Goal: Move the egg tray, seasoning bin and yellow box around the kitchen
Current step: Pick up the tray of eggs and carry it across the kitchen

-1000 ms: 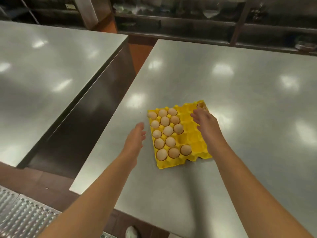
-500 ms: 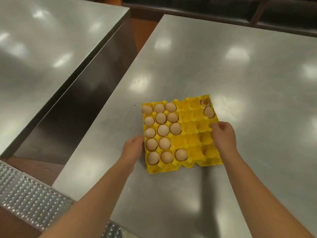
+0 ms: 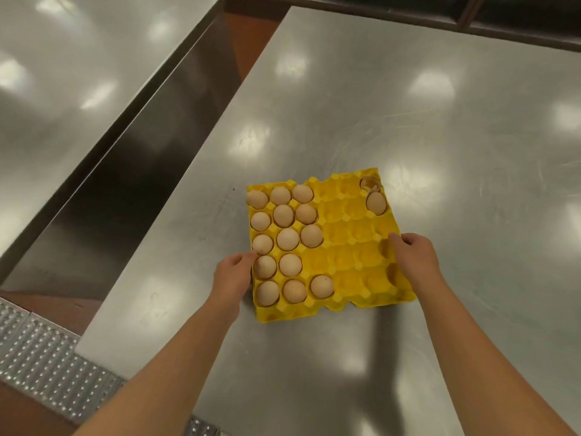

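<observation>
A yellow egg tray [image 3: 349,256] lies on the steel table [image 3: 408,121] in front of me. Several brown eggs [image 3: 287,239] fill its left side, one egg [image 3: 376,202] sits at the far right, and a broken shell [image 3: 369,183] lies in the far right corner cup. My left hand [image 3: 232,276] grips the tray's left edge, thumb on top by the eggs. My right hand [image 3: 412,258] grips the right edge, fingers curled over the rim. The seasoning bin and yellow box are not in view.
A second steel table [image 3: 63,89] stands to the left across a narrow gap with red-brown floor [image 3: 245,42]. A studded metal floor plate [image 3: 41,357] lies at the lower left. Dark shelving [image 3: 518,14] runs along the far side.
Both hands came down from above the tray to its left and right edges and closed on them. My view has tilted down and moved closer.
</observation>
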`<state>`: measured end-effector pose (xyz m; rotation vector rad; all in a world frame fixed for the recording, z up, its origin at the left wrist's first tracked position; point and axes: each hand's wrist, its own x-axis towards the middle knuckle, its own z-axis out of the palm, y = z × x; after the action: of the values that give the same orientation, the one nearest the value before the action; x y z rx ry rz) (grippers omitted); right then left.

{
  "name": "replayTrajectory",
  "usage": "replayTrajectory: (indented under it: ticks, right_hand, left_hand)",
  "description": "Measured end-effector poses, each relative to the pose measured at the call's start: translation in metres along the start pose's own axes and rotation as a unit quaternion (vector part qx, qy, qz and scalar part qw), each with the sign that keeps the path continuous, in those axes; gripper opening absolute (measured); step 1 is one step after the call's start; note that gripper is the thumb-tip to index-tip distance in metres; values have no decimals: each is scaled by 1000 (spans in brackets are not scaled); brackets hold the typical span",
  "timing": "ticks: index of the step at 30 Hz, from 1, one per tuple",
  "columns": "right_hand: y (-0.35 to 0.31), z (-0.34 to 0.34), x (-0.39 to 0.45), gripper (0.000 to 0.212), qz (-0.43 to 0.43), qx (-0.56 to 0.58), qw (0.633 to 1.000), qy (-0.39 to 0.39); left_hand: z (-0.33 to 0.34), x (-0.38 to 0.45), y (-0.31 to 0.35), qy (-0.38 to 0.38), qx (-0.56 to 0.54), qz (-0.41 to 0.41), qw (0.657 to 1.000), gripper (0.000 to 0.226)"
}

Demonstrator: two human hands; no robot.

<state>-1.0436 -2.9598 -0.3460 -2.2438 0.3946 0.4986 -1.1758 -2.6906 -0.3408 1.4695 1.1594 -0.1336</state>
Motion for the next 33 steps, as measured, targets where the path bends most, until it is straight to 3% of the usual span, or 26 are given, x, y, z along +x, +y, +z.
replayTrajectory:
  ticks: [9,14,21,33]
  right_hand:
    - [8,9,0,44,2,-19,1000,0]
    - [12,13,-7,42,-18,-18,1000,15]
    - [20,14,-25,41,-58,10,997,40]
    - [-9,18,-54,43,-124,27,991,38]
  left_hand:
    - [-7,7,-2,2,-30,-12,999,19]
    - [-4,3,-5,2,-51,-6,999,33]
    - [-11,-4,-20,-14,-87,-9,996,20]
    - [-49,-23,-24,25,-78,49,995,26]
